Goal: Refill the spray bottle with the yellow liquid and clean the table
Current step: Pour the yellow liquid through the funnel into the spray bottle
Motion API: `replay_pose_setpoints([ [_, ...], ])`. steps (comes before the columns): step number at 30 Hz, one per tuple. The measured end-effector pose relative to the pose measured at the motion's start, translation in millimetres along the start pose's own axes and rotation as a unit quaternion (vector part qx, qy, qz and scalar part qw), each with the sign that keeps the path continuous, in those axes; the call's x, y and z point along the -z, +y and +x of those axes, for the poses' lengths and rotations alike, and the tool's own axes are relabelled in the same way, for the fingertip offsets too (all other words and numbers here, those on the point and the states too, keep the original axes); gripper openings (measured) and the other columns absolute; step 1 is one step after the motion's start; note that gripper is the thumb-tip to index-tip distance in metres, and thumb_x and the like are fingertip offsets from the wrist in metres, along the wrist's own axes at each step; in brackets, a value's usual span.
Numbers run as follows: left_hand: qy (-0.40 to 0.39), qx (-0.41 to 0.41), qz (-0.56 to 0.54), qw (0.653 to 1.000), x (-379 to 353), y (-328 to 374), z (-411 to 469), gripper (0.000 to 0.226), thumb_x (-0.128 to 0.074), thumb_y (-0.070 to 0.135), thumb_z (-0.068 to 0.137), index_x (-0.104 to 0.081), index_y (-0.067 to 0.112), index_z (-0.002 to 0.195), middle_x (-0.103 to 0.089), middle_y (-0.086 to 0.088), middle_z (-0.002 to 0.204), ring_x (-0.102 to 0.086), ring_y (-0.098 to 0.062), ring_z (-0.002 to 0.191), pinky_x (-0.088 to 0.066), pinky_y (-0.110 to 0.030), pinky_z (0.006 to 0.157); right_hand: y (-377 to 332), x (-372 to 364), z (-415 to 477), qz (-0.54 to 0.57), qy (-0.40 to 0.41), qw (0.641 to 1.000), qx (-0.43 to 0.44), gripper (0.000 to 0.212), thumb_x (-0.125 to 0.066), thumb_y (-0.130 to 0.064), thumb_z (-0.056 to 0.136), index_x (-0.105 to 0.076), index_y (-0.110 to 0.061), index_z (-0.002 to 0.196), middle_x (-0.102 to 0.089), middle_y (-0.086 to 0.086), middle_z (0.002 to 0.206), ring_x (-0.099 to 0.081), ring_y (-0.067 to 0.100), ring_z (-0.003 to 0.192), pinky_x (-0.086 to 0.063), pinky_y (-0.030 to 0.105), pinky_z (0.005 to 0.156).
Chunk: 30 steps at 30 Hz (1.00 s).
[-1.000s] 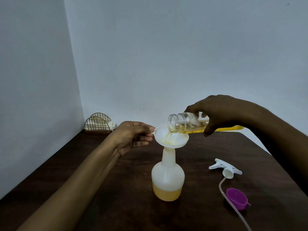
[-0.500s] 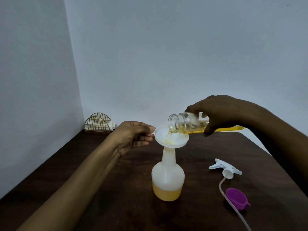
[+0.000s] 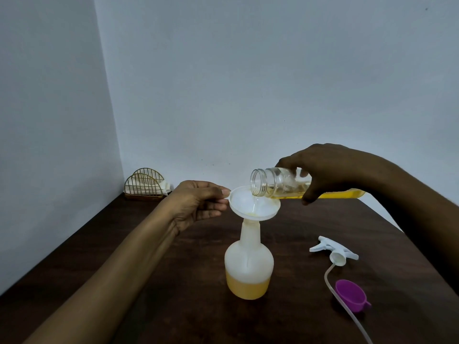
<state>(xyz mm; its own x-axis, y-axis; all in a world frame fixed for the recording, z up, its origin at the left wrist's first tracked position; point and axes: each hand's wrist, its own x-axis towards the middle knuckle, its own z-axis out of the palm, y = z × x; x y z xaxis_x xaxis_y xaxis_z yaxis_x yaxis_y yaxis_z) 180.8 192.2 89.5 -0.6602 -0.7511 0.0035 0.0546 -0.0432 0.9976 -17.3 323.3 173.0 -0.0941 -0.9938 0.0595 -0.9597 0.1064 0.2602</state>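
A white translucent spray bottle [image 3: 249, 264] stands uncapped on the dark wooden table [image 3: 173, 306], with yellow liquid filling its lower part. A white funnel [image 3: 253, 206] sits in its neck. My left hand [image 3: 198, 202] pinches the funnel's tab at the left rim. My right hand [image 3: 332, 171] holds a clear bottle of yellow liquid [image 3: 280, 183] almost level, its open mouth over the funnel, and a thin stream runs into it. The spray head [image 3: 334, 253] with its long tube lies on the table to the right.
A purple cap [image 3: 351, 295] lies near the tube at the right. A gold wire holder [image 3: 145, 186] with white napkins stands in the back left corner against the wall. The table's right edge runs diagonally behind my right arm.
Both hands keep their places. The pouring goes on and the bottle stays tilted over the funnel.
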Motion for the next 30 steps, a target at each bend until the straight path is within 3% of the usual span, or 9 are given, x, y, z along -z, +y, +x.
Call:
replay_pose_setpoints([
  [30,-0.002,-0.003,-0.001,1.000,-0.1,-0.4,-1.0,0.011,-0.060,0.003,0.086,-0.069,0.004,0.080,-0.067,-0.003,0.054,-0.062,-0.005,0.044,-0.052,-0.016,0.044,-7.9,6.1,-2.7,-0.039,-0.010,0.999,0.001,0.065,-0.078,-0.034,0.071,-0.043,-0.039,0.125,-0.047,-0.024,0.100,-0.051,0.010,0.108,-0.047,0.034,0.085],
])
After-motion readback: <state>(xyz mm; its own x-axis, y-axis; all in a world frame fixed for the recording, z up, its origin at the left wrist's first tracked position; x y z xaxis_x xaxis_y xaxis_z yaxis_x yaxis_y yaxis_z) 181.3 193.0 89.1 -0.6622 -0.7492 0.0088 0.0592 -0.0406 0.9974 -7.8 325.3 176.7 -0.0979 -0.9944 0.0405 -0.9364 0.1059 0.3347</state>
